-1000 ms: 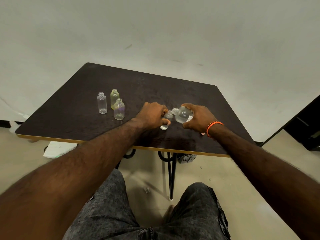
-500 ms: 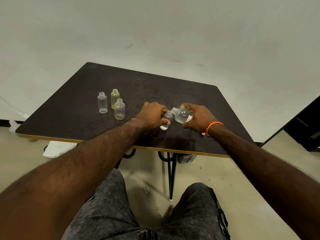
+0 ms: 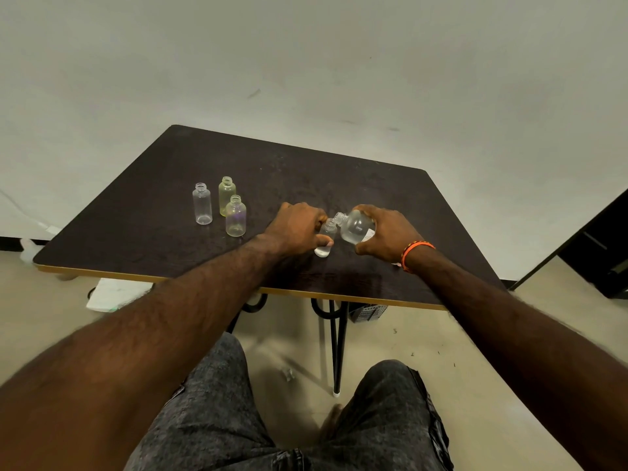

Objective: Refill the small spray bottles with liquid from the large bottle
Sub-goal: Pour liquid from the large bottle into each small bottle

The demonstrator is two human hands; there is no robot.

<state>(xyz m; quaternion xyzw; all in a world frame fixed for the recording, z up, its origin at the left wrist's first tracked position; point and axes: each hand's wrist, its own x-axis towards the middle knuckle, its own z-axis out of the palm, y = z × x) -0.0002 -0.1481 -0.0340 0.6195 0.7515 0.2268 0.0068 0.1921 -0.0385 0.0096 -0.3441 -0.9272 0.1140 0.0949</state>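
My right hand [image 3: 387, 234] grips the large clear bottle [image 3: 355, 226], tipped to the left so its open neck sits over the mouth of a small clear bottle [image 3: 327, 237]. My left hand [image 3: 295, 227] holds that small bottle standing on the dark table [image 3: 339, 185], fingers and thumb curled round its body. Three more small uncapped bottles stand to the left: a clear one [image 3: 202, 203], a yellowish one [image 3: 227, 196] and a faintly purple one [image 3: 236, 216].
The table's near edge [image 3: 204, 282] has a light wooden band. Black hairpin legs [image 3: 336, 341] stand below it, with a small grey crate [image 3: 368, 312] and white sheets [image 3: 112, 294] on the floor. A dark cabinet [image 3: 605, 246] stands at the right.
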